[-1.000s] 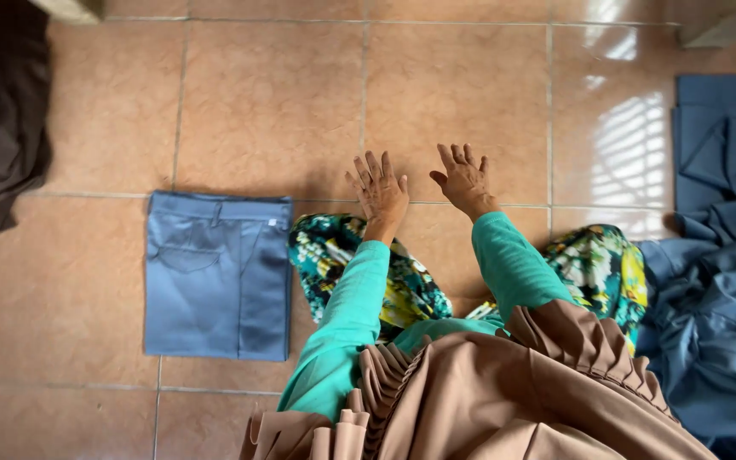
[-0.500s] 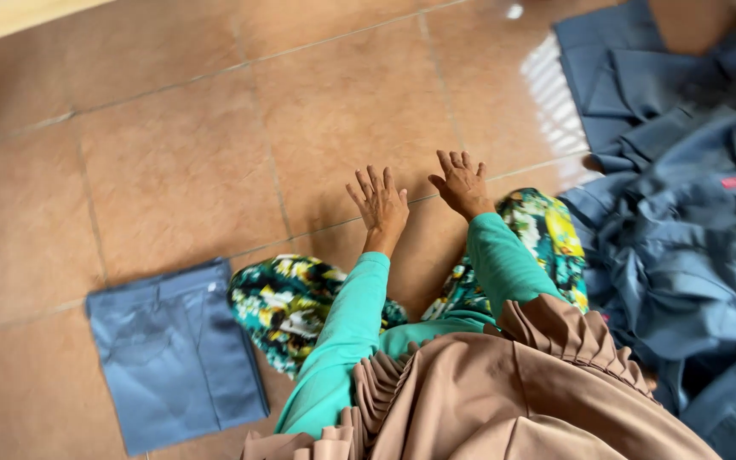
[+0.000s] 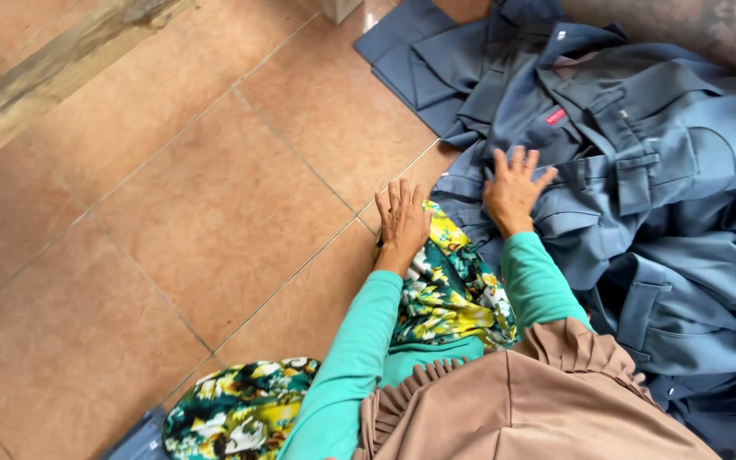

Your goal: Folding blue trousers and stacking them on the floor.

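Head view: the right hand [image 3: 513, 189] lies flat, fingers spread and open, on the near edge of a heap of grey-blue trousers [image 3: 641, 196] that fills the upper right and right side of the frame. It presses on the cloth but grips nothing. The left hand [image 3: 402, 217] is also open, palm down, fingers together, resting at the middle of the frame where a floral-patterned knee [image 3: 449, 281] meets the tiled floor [image 3: 172, 213]; it holds nothing either. Both arms wear turquoise sleeves [image 3: 351, 358], and a pleated tan cloth [image 3: 521, 400] hangs at the bottom of the frame.

The trousers lie crumpled and overlapping on the floor, with waistbands, belt loops and pocket flaps showing among the folds. One garment carries a small red tag [image 3: 555, 116] toward the top of the heap. A flatter, folded grey-blue piece [image 3: 406, 51] lies at the upper middle, just beside the heap.

The cloth looks soft and limp, of middling weight, likely to sag and slide off its neighbours when lifted, and not fragile. The firmest hold is probably a waistband, such as the stitched band with a belt loop [image 3: 632, 162] just right of the right hand, pinched at two points so the legs hang straight.

A wooden beam [image 3: 61, 77] crosses the upper left corner.
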